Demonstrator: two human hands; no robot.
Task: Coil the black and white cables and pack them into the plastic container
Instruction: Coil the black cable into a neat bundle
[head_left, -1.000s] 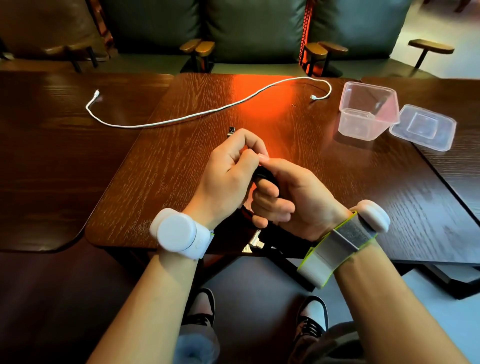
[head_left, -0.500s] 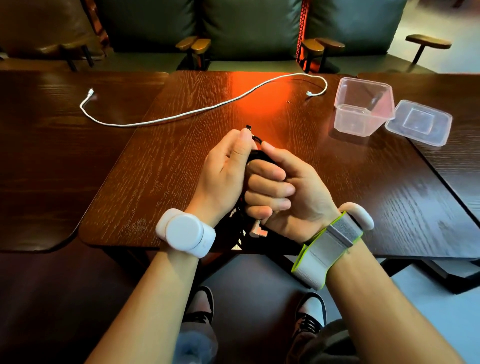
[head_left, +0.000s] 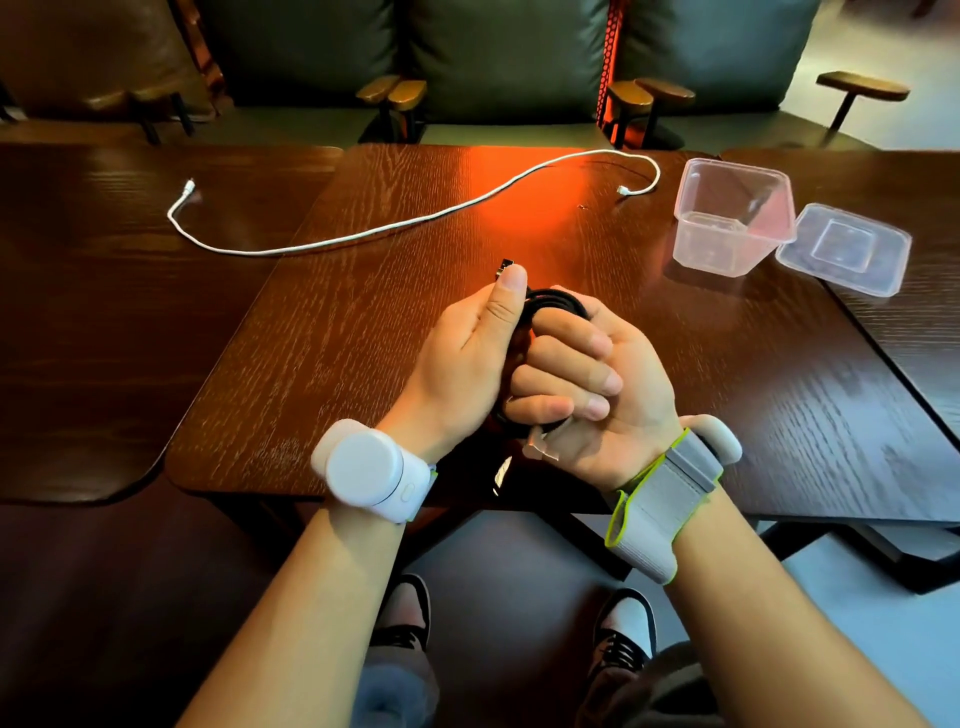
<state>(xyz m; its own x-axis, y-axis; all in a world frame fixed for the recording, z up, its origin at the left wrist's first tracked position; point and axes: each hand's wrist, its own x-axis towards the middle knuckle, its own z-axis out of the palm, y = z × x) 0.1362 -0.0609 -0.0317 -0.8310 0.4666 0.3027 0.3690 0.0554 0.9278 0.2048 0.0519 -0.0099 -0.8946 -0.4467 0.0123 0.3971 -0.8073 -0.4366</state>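
Note:
The black cable (head_left: 557, 302) is wound into a small coil held between both hands above the near part of the wooden table (head_left: 363, 332). My right hand (head_left: 587, 384) wraps its fingers through the coil; a metal plug sticks out below it. My left hand (head_left: 467, 353) pinches the cable's other end, with the plug tip showing above the thumb. The white cable (head_left: 415, 222) lies uncoiled across the far side of the table. The clear plastic container (head_left: 732, 223) stands open at the far right, with nothing in it.
The container's clear lid (head_left: 844, 249) lies just right of it. Two more dark tables adjoin, one on the left (head_left: 104, 312) and one on the right (head_left: 914, 322). Green cushioned seats (head_left: 498, 57) line the far side. My shoes show under the table.
Both hands have turned and lifted slightly. My left thumb now points up with the plug end above it, and more of the black coil shows over my right fingers.

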